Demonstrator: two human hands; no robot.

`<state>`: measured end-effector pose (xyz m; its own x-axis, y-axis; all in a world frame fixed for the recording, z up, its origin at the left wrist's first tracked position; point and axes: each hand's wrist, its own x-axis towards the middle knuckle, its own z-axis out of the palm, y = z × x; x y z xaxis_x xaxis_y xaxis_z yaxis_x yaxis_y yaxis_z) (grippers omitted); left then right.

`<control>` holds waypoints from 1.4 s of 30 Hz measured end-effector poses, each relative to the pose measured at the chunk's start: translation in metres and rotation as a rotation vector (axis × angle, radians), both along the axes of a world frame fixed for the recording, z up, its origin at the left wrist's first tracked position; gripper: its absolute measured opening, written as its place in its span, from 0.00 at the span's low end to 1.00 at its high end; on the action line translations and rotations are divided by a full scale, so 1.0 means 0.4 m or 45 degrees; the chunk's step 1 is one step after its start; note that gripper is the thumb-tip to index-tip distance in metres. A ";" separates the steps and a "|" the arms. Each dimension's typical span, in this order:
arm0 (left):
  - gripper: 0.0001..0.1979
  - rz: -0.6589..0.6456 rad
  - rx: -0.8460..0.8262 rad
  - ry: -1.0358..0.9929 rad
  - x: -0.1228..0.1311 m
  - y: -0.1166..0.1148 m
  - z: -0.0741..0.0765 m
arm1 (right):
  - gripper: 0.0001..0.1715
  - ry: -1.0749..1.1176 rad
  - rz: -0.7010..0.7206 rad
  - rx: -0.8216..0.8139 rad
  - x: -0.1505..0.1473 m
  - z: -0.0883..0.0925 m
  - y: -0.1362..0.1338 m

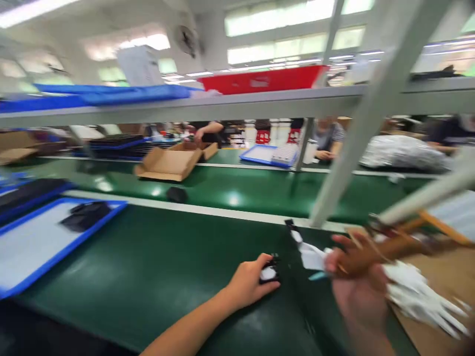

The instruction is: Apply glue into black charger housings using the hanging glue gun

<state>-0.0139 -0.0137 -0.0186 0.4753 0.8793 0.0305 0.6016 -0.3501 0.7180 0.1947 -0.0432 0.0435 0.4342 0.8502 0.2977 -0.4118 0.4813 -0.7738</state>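
My left hand rests on the green bench, thumb and fingers closed around a small black part with a white face. To its right, my right hand is raised and smeared by motion, its fingers curled near a long brown item. What those fingers grip is too blurred to name. Just left of the right hand lie a black-ended strip with white pieces and a light blue tip. White gloves lie on cardboard beside the right hand.
A blue-rimmed white tray with a black item lies at left. Beyond the bench's pale edge runs a green belt carrying a black piece. An open cardboard box stands farther back. A slanted post rises at right; co-workers sit opposite.
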 end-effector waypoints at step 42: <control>0.19 -0.031 0.026 -0.110 0.142 -0.025 -0.020 | 0.18 0.132 0.107 0.191 -0.021 -0.003 0.010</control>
<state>0.0430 -0.0235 -0.0265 0.4916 0.8662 0.0898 0.5288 -0.3789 0.7595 0.1863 -0.0393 0.0424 0.3987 0.8342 0.3810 -0.5291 0.5485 -0.6474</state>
